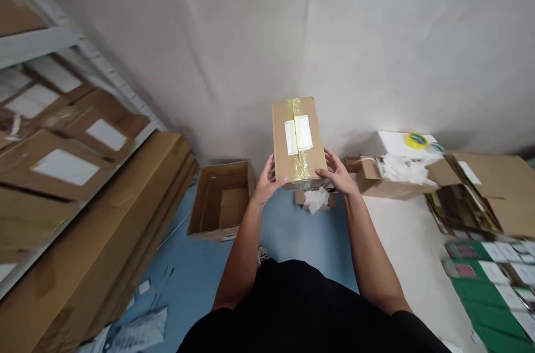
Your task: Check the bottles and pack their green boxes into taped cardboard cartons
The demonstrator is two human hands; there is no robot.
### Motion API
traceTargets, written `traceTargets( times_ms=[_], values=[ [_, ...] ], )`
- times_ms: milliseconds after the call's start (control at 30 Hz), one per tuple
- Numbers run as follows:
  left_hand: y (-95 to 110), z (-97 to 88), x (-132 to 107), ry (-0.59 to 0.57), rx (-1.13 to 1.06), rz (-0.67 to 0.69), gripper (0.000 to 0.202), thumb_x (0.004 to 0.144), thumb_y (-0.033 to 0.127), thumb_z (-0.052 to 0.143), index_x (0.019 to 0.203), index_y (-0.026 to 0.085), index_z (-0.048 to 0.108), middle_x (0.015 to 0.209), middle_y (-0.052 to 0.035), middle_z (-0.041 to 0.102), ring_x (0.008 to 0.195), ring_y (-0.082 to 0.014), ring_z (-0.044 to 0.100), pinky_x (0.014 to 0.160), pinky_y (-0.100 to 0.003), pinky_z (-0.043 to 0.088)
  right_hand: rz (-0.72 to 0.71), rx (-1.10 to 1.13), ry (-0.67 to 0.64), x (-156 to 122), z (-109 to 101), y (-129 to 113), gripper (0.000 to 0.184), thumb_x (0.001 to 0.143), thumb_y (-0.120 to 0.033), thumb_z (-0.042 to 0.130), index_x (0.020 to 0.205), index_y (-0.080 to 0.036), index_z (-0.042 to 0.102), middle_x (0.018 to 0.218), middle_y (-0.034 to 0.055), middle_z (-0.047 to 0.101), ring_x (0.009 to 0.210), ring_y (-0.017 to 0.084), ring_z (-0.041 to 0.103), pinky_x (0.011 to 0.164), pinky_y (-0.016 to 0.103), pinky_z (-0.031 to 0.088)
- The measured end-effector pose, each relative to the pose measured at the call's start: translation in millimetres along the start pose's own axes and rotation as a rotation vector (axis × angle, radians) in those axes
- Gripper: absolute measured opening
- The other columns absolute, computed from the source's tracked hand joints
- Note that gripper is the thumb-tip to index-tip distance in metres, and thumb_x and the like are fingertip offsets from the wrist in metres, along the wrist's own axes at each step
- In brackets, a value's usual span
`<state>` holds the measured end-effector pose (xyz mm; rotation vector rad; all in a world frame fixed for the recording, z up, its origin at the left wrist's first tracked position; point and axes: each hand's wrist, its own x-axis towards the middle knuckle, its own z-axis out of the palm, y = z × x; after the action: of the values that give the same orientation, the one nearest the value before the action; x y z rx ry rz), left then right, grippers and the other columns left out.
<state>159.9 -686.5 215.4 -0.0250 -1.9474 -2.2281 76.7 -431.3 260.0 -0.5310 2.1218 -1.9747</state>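
Between my two hands I hold a closed cardboard box [282, 141], lifted above the floor in front of me. Yellowish tape runs down the middle of its top, and a white label lies on it in two pieces side by side. My left hand [266, 183] grips the near left corner, thumb on top. At the near right corner, my right hand [337, 175] grips with its thumb over the edge. The fingertips under the box are hidden. Below, partly covered by the box, is a small carton with white packing material [316, 199].
An open cardboard box [228, 202] stands on the blue floor at left. Shelves of labelled boxes [67, 166] and leaning long cartons [96, 225] fill the left side. At right, a white table [387, 236] bears a carton of packing [393, 189], tape rolls [416, 141] and green packages [485, 297].
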Motion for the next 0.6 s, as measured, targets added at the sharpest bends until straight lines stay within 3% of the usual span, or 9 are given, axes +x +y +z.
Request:
traceTargets(
  times_ms=[167,333,467,600],
  values=[
    [-11.2,-105.8,-29.5,0.248,-0.045,-0.015,0.114,0.076,0.045,0.088,0.167,0.031,0.021,0.164,-0.0125,0.042,0.147,-0.0340,0.045,0.119,-0.048,0.041,0.045,-0.004,-0.250,74.1,119.0,13.9,0.083,0.074,-0.040,0.081,0.151,-0.036,0.051,0.157,0.0033,0.053,0.142,0.030,0.049,0.121,0.052,0.036],
    [-35.0,-191.0,-54.9,0.458,-0.094,-0.077,0.115,0.075,0.044,0.089,0.166,0.031,0.021,0.154,-0.0129,0.053,0.140,-0.0321,0.052,0.117,-0.049,0.044,0.151,0.000,-0.426,127.4,229.7,45.4,0.075,0.072,-0.038,0.080,0.143,-0.034,0.060,0.153,0.0028,0.057,0.135,0.029,0.055,0.117,0.051,0.041],
    [-60.3,-234.9,-69.2,0.649,-0.155,-0.184,0.118,0.073,0.042,0.090,0.167,0.031,0.019,0.148,-0.0132,0.059,0.139,-0.0326,0.053,0.116,-0.050,0.044,0.269,0.004,-0.543,159.8,293.7,77.0,0.066,0.068,-0.035,0.080,0.133,-0.032,0.067,0.145,0.0029,0.063,0.123,0.028,0.062,0.109,0.047,0.048],
    [-85.5,-254.8,-67.0,0.744,-0.291,-0.270,0.113,0.071,0.038,0.092,0.164,0.034,0.028,0.143,-0.0127,0.063,0.134,-0.0350,0.058,0.111,-0.054,0.049,0.318,-0.017,-0.663,195.3,331.8,110.6,0.060,0.065,-0.032,0.079,0.124,-0.027,0.072,0.134,0.0041,0.070,0.123,0.029,0.061,0.109,0.046,0.048]
  ],
)
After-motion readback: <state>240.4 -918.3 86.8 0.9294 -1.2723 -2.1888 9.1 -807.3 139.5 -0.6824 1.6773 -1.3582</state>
